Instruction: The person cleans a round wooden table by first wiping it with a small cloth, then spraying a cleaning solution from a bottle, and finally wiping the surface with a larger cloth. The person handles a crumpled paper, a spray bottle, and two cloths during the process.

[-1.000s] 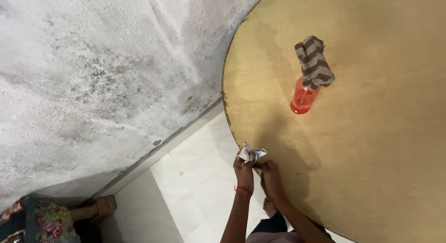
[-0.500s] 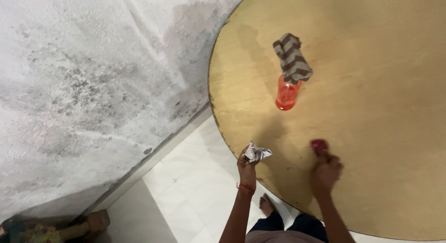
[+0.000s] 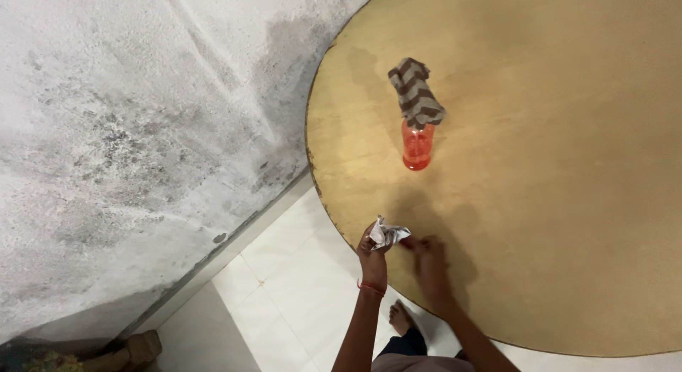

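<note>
A small crumpled wad of white and grey paper point(image 3: 388, 234) is held in the left hand point(image 3: 372, 257), pinched between the fingertips at the near edge of the round, tan wooden worktop point(image 3: 568, 201). The wad stands up out of the fingers, just over the worktop's rim. The right hand point(image 3: 430, 257) is laid on the worktop right beside it, fingers pointed toward the wad; whether anything is gripped in it cannot be told, since the fingers are curled and in shadow.

The wad is judged to be very light and soft, with little stiffness: it will give under pressure and can be torn or flattened if squeezed hard. It is not slippery; the creased folds offer plenty of purchase. A light pinch across its bulk, as is seen now, is judged enough, and the loose pointed corner on its right side is best avoided because it would bend or tear away.

Farther up the worktop, well apart from both hands, a translucent orange plastic bottle point(image 3: 416, 146) stands upright, with a brown and cream zigzag-striped cloth point(image 3: 415, 93) draped over its top. Below the worktop's rim white floor tiles point(image 3: 298, 287) are seen, and a stained grey plaster wall point(image 3: 142, 116) to the left.
</note>
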